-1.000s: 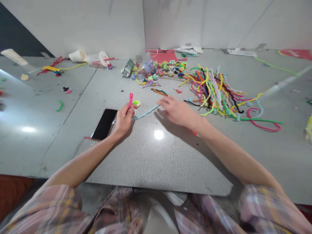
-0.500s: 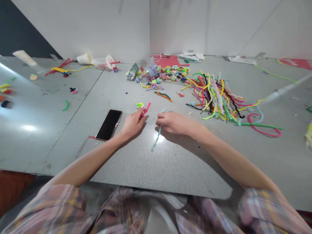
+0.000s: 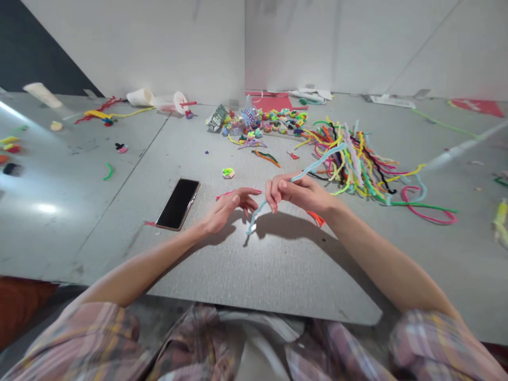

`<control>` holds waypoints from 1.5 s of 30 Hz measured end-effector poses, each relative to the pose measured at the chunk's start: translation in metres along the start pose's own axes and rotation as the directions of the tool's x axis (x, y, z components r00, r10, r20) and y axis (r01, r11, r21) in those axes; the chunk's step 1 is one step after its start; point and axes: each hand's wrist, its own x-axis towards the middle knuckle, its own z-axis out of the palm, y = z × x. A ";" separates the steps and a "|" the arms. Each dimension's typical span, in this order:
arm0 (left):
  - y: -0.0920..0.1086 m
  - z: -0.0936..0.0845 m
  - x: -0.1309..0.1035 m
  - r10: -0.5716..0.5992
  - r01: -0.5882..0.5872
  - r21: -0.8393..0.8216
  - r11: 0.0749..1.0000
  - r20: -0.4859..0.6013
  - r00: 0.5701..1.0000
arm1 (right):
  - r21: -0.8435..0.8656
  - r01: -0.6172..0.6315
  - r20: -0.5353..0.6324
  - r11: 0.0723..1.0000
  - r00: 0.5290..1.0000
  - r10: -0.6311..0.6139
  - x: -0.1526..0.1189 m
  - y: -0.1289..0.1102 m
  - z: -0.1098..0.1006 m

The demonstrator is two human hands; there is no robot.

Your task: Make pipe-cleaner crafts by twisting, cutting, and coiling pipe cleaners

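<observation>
Plaid sleeves (image 3: 424,344) frame the near edge of the grey tabletop (image 3: 254,280). Over its middle, the right hand (image 3: 296,191) has its grip clamped on a light blue pipe cleaner (image 3: 319,161). The strand slants from near left to far right, its far end seen against the pile; whether they touch cannot be told. Beside the right wrist lies an orange piece (image 3: 316,218). The left hand (image 3: 222,212), just left of the blue strand's near end, has its fingers stretched out. A pink pipe cleaner (image 3: 223,195) shows along its far side; whether that grip holds it cannot be told. A phone (image 3: 178,204) lies to the left. Farther off are a small yellow-green piece (image 3: 228,173), then the tangled pile of pipe cleaners (image 3: 353,156) at right, and beyond, a clear bottle (image 3: 240,123) beside colourful lumps (image 3: 281,123).
</observation>
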 end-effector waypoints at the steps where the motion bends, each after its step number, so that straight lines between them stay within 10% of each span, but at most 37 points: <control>1: 0.000 0.003 0.000 -0.063 0.068 -0.120 0.991 0.043 0.997 | -0.031 -0.021 -0.033 0.999 0.999 0.020 0.001 0.002 0.000; 12: -0.013 0.007 0.003 -0.374 0.367 -0.401 0.839 0.064 0.925 | -0.283 -0.208 -0.143 0.936 0.974 0.173 -0.003 0.009 -0.013; 25: -0.004 0.005 0.006 -0.392 0.407 -0.229 0.884 0.109 0.913 | -0.391 -0.120 -0.137 0.912 0.988 0.071 0.001 0.009 -0.004; 35: -0.009 0.005 0.003 -0.375 0.384 -0.322 0.865 0.092 0.922 | -0.480 -0.187 -0.393 0.857 0.919 -0.020 0.005 0.019 -0.012; 45: -0.011 0.002 0.004 -0.352 0.384 -0.418 0.823 0.154 0.923 | -0.446 -0.189 -0.360 0.875 0.933 0.018 0.004 0.020 -0.012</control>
